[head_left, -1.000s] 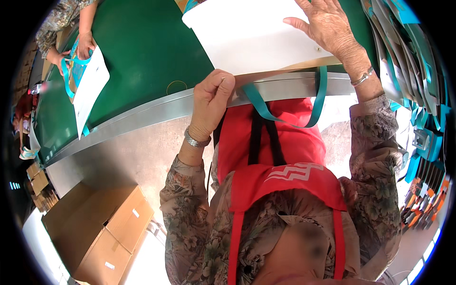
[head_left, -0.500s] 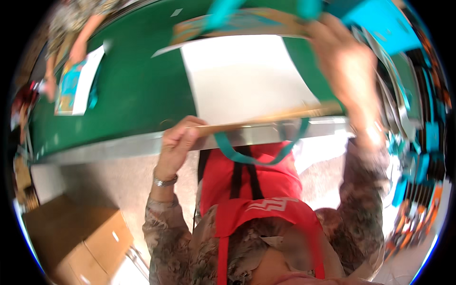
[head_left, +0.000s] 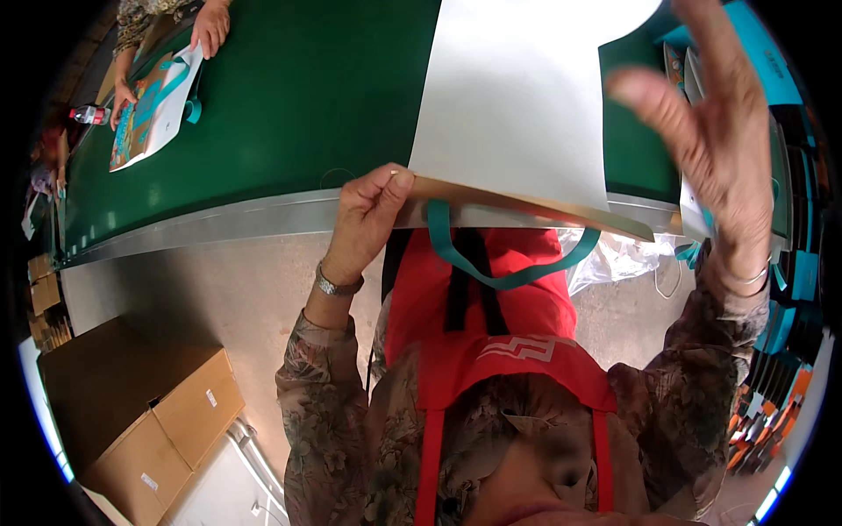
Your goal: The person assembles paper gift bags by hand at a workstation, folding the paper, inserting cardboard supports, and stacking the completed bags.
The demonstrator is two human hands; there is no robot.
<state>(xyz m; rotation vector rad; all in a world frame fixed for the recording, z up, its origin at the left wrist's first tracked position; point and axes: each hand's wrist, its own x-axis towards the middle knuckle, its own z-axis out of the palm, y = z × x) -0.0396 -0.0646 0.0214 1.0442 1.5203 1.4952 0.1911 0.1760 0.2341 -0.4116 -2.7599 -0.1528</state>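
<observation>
A paper bag [head_left: 509, 105] with a broad white surface lies at the green table's near edge and runs out past the top of the picture. Its near brown rim is pinched at the left corner between the thumb and fingers of my left hand [head_left: 373, 206]. From that rim a teal ribbon handle [head_left: 517, 279] hangs in a loop in front of my red apron [head_left: 491, 359]. To the right of the white surface, my right hand [head_left: 724, 149] is raised with thumb and fingers apart, holding nothing that I can see; its fingertips reach the top edge.
Across the green table [head_left: 298, 96], a co-worker's hands [head_left: 209, 28] handle a similar bag [head_left: 162, 114] beside a bottle [head_left: 89, 115]. Teal and dark stacks [head_left: 798, 228] line the right side. An open cardboard box [head_left: 197, 408] stands lower left; clear plastic [head_left: 614, 259] lies beyond my apron.
My right hand has opened and moved right, away from the bag's far side. The white surface now reaches farther up. My left hand still pinches the rim. The co-worker's bag has shifted.
</observation>
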